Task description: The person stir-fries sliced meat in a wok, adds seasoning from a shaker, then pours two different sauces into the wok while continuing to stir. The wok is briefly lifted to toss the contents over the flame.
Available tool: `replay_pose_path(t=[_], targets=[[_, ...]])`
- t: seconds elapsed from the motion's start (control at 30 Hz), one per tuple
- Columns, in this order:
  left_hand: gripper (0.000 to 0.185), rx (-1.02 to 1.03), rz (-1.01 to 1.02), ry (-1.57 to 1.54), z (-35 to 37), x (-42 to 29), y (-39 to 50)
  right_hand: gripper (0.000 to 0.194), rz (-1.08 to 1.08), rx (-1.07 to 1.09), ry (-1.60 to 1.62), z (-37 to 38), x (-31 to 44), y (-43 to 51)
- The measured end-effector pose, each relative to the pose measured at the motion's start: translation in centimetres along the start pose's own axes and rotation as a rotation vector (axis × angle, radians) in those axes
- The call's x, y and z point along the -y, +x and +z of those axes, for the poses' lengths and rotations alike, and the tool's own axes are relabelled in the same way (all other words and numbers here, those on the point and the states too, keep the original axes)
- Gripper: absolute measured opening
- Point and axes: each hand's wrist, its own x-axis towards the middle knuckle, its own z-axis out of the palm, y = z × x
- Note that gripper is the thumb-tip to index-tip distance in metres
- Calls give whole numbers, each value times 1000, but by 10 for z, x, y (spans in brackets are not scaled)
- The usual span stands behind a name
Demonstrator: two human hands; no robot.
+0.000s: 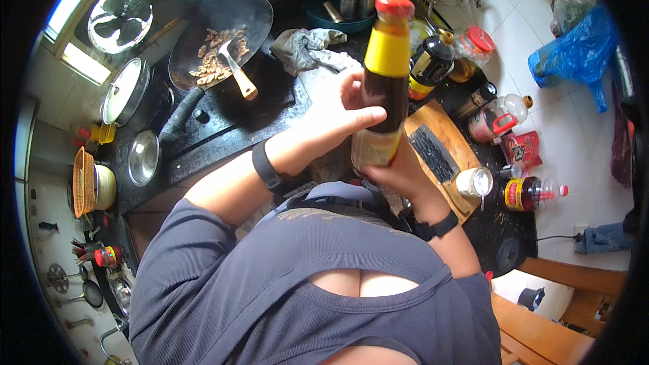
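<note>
A tall glass bottle of dark sauce (388,88) with a red cap and a yellow neck label is held up before my chest, slightly tilted. My right hand (398,170) grips it low, near the base; some of those fingers are hidden behind it. My left hand (355,104) is around its left side, thumb across the front and fingers partly hidden by the glass. The red cap (394,5) is on. Beyond my left arm, a wok (258,17) on the stove holds browned meat pieces (215,63) and a spatula (238,73) with a yellowish handle.
A cloth (304,50) lies right of the wok. To the right, a cleaver (433,149) and an open jar (474,182) rest on a wooden cutting board (433,114). Several bottles line the wall, including a dark sauce bottle (431,63). A metal bowl (144,157) sits by the wok handle.
</note>
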Motion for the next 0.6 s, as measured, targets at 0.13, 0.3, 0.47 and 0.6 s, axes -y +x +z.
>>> replay_pose_path(t=[0.13,0.3,0.47,0.6], targets=[[95,211,71,68,-19,-25,-1,94,49,218,-38,-4,-6,-26],[57,191,38,-96,-4,-38,-13,76,42,230,-147,-7,19,-24],[42,132,-2,206,10,-40,-26,38,-339,-415,-362,-25,87,-25],[38,75,23,271,18,-32,-26,36,-700,-555,-575,-4,120,-30]])
